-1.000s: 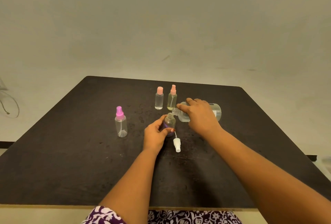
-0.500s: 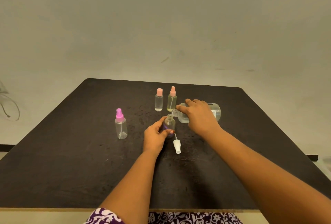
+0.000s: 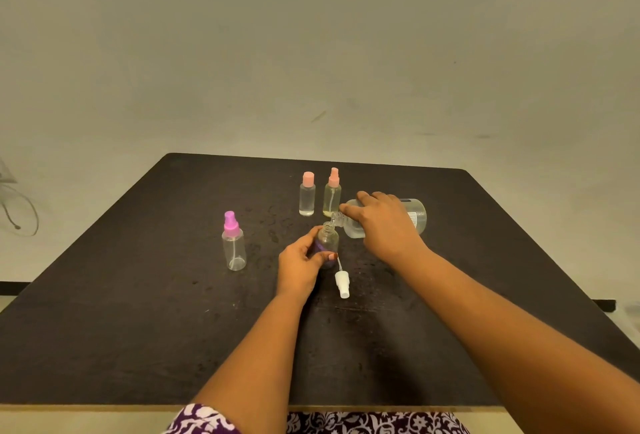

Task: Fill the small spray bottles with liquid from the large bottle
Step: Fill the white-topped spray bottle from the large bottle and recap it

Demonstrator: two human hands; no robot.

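- The open bottle stood upright near the middle of the table. It had no cap, and something purple showed on its side.
- The left hand gripped this bottle from the left, with the thumb and fingers curled round its body.
- The large bottle was tipped almost flat, with its base to the right and its neck pointing left and down. Its mouth was right at the mouth of the open bottle. I could not tell if the two mouths touched, or if liquid was running.
- The right hand held the large bottle from above. Its fingers were curled over the body and the forefinger was stretched toward the neck.
- A white spray cap lay on its side on the table, just beside the open bottle on the near right. Its thin tube pointed back toward that bottle.
- Behind the open bottle two small bottles stood side by side. The clear bottle had a flat pink cap. The yellow bottle had a pink spray top and stood just left of the large bottle's neck.
- The magenta bottle stood apart to the left, upright, with a tube inside, and it looked empty.
- The dark table had wet spots among the bottles.
- A pale wall was behind the table, and a thin wire hung at the left edge.
- Purple and white patterned cloth showed at the bottom edge.
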